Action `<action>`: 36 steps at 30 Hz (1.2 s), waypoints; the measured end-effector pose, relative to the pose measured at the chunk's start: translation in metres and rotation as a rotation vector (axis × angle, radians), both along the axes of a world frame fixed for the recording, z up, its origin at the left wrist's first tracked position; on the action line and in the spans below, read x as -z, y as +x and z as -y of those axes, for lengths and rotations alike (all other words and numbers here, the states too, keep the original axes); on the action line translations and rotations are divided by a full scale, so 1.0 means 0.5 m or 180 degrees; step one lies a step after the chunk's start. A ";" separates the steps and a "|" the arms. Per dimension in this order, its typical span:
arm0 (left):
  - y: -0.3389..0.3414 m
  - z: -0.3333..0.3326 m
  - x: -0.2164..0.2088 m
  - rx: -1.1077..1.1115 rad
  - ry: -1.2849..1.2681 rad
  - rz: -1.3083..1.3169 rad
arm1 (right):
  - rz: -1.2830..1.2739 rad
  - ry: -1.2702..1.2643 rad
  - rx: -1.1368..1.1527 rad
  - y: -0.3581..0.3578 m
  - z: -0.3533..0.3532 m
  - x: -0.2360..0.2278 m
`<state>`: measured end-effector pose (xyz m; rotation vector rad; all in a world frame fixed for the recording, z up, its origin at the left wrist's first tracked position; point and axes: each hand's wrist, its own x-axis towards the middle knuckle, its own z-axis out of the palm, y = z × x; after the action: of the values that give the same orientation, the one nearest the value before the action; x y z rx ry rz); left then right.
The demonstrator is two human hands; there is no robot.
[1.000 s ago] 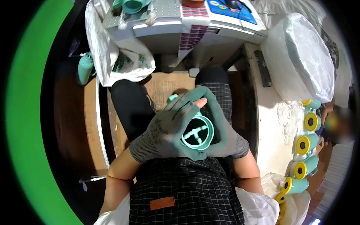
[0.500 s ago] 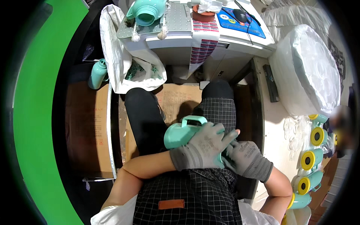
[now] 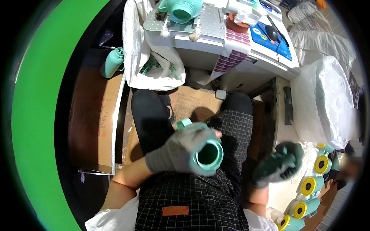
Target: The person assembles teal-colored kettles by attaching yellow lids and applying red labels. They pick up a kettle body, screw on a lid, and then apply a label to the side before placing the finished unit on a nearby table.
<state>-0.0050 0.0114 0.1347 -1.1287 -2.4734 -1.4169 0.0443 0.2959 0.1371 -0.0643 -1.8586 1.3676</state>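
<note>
Above my lap, my left hand (image 3: pixel 181 146), in a grey work glove, grips a mint-green jug (image 3: pixel 206 168). The jug is tilted so its round open mouth faces up toward me, and its loop handle shows beyond my knuckles. Inside the mouth it is dark. My right hand (image 3: pixel 279 163) is off to the right, near the edge of the side table (image 3: pixel 283 145). Its glove shows a dark green coated side. Motion blurs the fingers, and I cannot make out anything held in them.
Several mint-green jugs with yellow-rimmed ends (image 3: pixel 309 186) line the right, beside a large translucent plastic bag (image 3: pixel 322 100). Ahead, a white machine (image 3: pixel 208 44) bears another jug (image 3: pixel 182 14) and a mouse (image 3: pixel 272 33). A white sack (image 3: pixel 135 69) and bottle (image 3: pixel 113 63) stand left, near cardboard (image 3: pixel 92 119).
My right hand has left the jug and swung out to the right. My left hand has turned the jug, bringing its open mouth into view. The whole view has tilted slightly.
</note>
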 end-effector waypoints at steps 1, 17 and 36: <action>0.017 -0.008 -0.001 0.0005 -0.0004 0.0002 | 0.0336 -0.0631 0.0081 -0.037 0.069 0.008; 0.014 -0.032 0.026 -0.0011 0.0061 -0.0290 | 0.0634 -0.0897 -0.1693 -0.411 0.339 0.125; 0.003 0.066 0.020 -0.0068 0.0163 0.0515 | 0.2150 -0.0508 -0.2268 -0.314 0.172 0.233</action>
<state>-0.0034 -0.0217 0.1245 -1.0127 -2.5293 -1.6161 -0.1127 0.2101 0.0206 0.0749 -2.4524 2.1797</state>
